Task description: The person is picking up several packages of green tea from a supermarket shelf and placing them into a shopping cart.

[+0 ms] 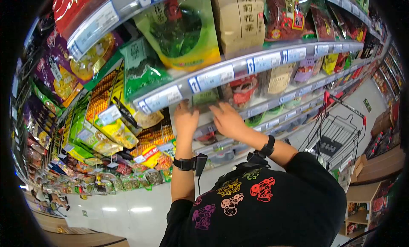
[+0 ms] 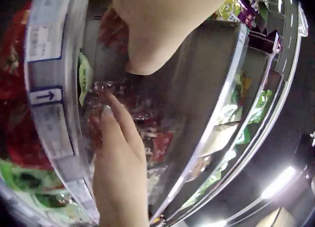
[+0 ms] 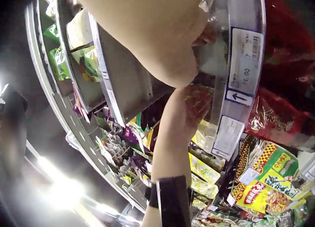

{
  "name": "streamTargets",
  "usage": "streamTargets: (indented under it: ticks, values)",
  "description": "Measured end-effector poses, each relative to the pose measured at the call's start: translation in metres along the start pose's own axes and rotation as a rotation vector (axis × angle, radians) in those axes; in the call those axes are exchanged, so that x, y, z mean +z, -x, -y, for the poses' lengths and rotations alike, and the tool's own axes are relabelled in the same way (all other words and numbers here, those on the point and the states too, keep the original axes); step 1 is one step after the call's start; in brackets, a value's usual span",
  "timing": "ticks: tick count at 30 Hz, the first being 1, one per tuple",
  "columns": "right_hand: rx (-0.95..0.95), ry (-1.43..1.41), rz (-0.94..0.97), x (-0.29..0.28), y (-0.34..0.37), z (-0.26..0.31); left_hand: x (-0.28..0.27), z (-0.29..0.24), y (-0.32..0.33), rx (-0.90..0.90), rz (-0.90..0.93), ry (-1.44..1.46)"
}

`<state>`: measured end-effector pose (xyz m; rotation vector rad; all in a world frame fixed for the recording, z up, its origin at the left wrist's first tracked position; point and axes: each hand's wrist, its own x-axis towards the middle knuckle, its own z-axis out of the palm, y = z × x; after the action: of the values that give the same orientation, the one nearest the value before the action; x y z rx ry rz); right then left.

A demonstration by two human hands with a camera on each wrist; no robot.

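Both hands reach into a lower shelf, under its price-label rail. The left hand (image 1: pixel 186 121) is at the left end of a pale bin, fingers up near the rail and thumb apart; its fingertips are dim in the left wrist view. A green packet (image 1: pixel 206 96) lies between the hands, partly behind the rail. The right hand (image 1: pixel 230 122) has its fingers spread toward the left, beside a red packet (image 1: pixel 243 90). From the left wrist view, its fingers (image 2: pixel 118 121) lie at clear plastic packets (image 2: pixel 160 145); contact is unclear. No held item shows in either hand.
Tea bags (image 1: pixel 183 34) stand on the shelf above the hands. Hanging snack packets (image 1: pixel 110 132) fill the rack at left. A shopping cart (image 1: pixel 336 134) stands at right, near cardboard boxes (image 1: pixel 379 162). Lower shelves run below the hands.
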<state>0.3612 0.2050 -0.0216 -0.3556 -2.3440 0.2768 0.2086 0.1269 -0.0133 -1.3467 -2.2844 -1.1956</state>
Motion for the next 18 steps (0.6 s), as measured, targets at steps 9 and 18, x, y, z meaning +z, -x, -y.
streamTargets:
  ticks: [9,18]
  values:
    - [0.025,0.013,0.204,0.005,-0.013,-0.004,0.056,0.047,-0.027,-0.073,0.178,-0.158]
    - [0.091,-0.206,0.104,-0.02,-0.013,0.023,-0.016,-0.007,-0.023,-0.641,-0.125,1.299]
